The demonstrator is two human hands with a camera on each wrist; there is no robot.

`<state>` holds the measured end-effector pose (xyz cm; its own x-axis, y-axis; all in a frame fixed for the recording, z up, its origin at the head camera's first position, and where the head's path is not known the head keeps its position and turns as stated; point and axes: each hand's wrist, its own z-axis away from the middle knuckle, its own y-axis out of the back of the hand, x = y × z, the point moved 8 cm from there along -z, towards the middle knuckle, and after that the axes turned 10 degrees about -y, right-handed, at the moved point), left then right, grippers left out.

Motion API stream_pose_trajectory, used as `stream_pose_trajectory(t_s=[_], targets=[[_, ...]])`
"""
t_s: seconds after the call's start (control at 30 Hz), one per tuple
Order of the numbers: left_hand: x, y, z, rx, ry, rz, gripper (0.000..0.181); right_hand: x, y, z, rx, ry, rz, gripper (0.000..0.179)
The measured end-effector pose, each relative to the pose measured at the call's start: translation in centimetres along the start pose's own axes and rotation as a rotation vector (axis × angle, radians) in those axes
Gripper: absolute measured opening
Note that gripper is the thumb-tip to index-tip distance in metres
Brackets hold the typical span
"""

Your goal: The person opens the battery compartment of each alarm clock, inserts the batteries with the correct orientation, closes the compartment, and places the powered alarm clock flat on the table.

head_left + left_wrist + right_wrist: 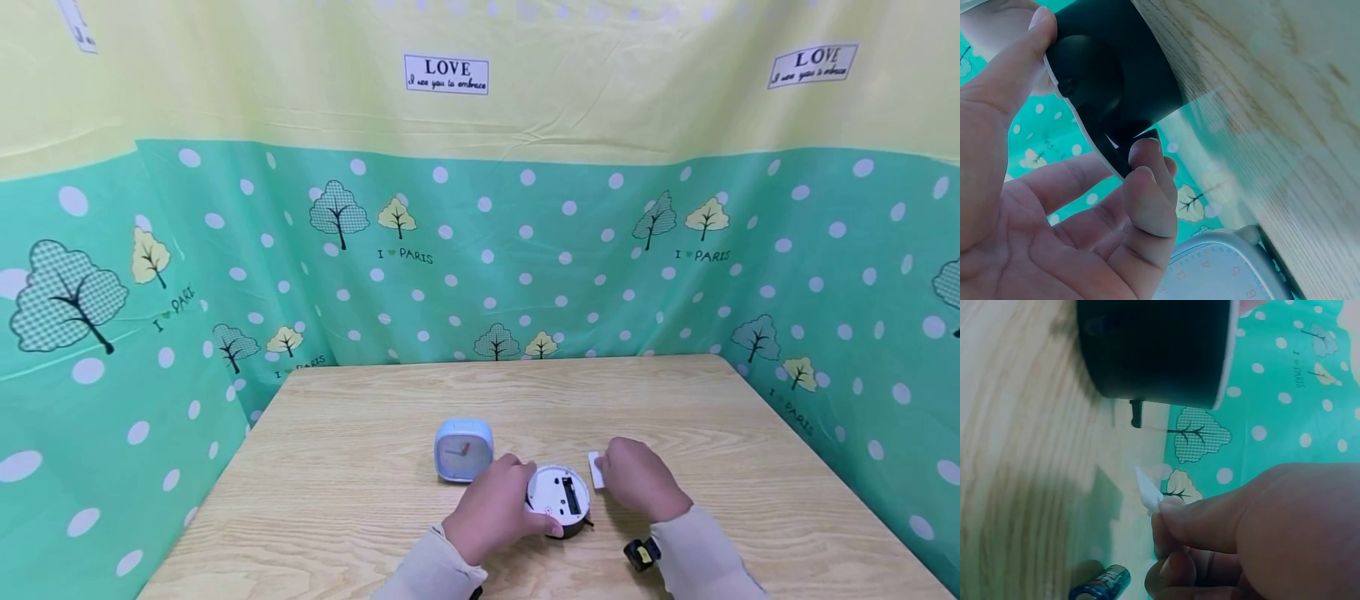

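My left hand (498,508) grips a round black clock (557,493) by its side, thumb and fingers on its rim. The clock lies with its white back facing up, and a dark oblong battery slot shows open in it. Its black side wall and a small black foot (1137,414) show in the right wrist view. To the right of the clock, my right hand (641,477) pinches a small flat white battery cover (596,470) between thumb and forefinger, apart from the clock. Part of the cover is hidden by the fingers.
A light blue square clock (463,450) stands upright left of the black clock, behind my left hand. A dark battery (1102,584) lies on the wooden table (337,467) below my right hand. A green and yellow printed curtain (517,250) hangs around the table.
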<state>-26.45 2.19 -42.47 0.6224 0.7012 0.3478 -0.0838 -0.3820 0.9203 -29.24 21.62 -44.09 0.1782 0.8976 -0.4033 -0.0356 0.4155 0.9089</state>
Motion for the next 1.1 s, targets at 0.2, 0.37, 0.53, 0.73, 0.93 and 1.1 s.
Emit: stream_pose_trajectory(t_s=[0.2, 0.37, 0.53, 0.73, 0.93, 1.1], targets=[[-0.22, -0.27, -0.09, -0.020, 0.026, 0.011, 0.087, 0.14, -0.24, -0.17, 0.014, 0.005, 0.026, 0.037], [-0.18, -0.31, -0.08, -0.013, 0.016, 0.003, 0.087, 0.14, -0.51, -0.29, 0.022, 0.015, 0.037, 0.034], [-0.14, -0.28, -0.07, -0.002, 0.005, -0.008, 0.086, 0.28, -0.69, -0.44, 0.031, 0.009, 0.047, 0.036], [-0.21, -0.28, -0.10, -0.001, 0.008, -0.004, 0.085, 0.35, -0.71, -0.47, 0.040, 0.003, 0.066, 0.037], [-0.19, -0.25, -0.07, -0.005, 0.015, 0.007, 0.085, 0.26, -0.65, -0.33, 0.035, -0.003, 0.076, 0.038], [-0.07, -0.12, -0.02, 0.002, -0.001, -0.005, 0.083, 0.25, -0.67, -0.33, 0.040, 0.000, 0.075, 0.040]])
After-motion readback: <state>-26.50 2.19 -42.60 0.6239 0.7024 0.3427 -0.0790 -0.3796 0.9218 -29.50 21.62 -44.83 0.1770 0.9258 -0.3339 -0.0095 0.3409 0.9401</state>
